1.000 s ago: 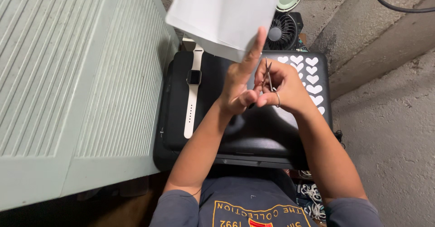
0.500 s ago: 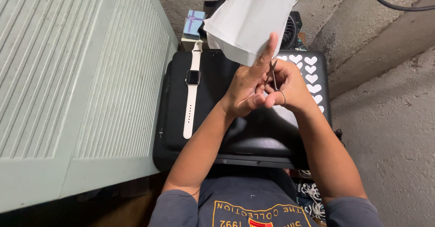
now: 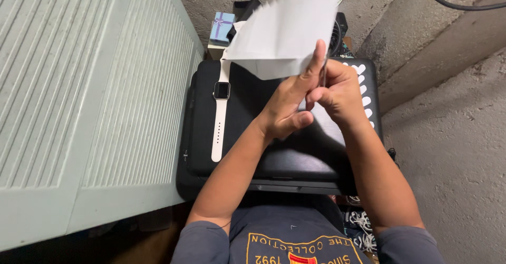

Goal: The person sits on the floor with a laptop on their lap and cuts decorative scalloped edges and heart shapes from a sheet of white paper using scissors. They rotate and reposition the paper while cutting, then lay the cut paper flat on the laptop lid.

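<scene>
Pinched by left hand [image 3: 287, 108], folded paper [image 3: 284, 34] has swung leftward since before.

Black hard-shell case [image 3: 295, 158]: centre, on the person's lap. White-strapped wristwatch [image 3: 220, 103]: lying lengthwise on the case's left part. Pale green louvred wooden door [image 3: 89, 100]: left of the case. Small blue ribboned gift box [image 3: 222, 25]: beyond the case's far left corner. White folded paper sheet [image 3: 287, 32]: above the case's far edge, pinched by left hand [image 3: 287, 108]; right hand [image 3: 340, 92] just right, touching it. Black cable [image 3: 464, 3]: far right.

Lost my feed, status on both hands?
Left hand pinches folded white paper. Right hand grips small scissors at its edge. Watch lies clear.
</scene>
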Demonstrator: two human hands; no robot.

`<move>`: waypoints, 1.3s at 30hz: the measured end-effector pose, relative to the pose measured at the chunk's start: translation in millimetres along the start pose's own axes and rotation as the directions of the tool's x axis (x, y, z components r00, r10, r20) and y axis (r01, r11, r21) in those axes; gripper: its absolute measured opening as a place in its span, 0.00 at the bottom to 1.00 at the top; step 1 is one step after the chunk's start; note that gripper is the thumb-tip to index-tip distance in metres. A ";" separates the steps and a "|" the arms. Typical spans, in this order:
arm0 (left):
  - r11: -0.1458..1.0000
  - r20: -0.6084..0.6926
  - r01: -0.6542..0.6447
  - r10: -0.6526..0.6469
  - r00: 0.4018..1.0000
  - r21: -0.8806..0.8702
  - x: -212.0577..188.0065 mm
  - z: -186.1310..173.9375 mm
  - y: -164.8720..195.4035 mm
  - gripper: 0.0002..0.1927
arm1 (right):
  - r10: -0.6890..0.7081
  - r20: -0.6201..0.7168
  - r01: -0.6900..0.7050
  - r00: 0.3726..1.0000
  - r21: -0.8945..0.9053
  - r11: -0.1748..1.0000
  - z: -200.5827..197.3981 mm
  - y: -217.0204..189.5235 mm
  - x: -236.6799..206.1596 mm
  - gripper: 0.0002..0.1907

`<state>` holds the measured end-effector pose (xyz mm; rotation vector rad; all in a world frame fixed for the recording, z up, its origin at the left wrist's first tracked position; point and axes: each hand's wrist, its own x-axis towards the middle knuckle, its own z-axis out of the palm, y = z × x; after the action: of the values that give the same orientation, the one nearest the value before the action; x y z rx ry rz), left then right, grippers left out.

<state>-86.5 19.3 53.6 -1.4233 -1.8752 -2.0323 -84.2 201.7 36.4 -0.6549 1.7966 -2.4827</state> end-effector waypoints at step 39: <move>0.996 0.053 0.062 -0.065 0.996 0.062 74.6 -127.5 -11.2 0.28 | 0.090 0.190 0.021 0.978 -0.519 0.855 -6.0 -17.3 4.7 0.23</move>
<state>-210.1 -40.4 109.6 -1.4372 -2.0107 -1.9647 -86.4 212.0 52.2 -0.8469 2.3716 -1.8054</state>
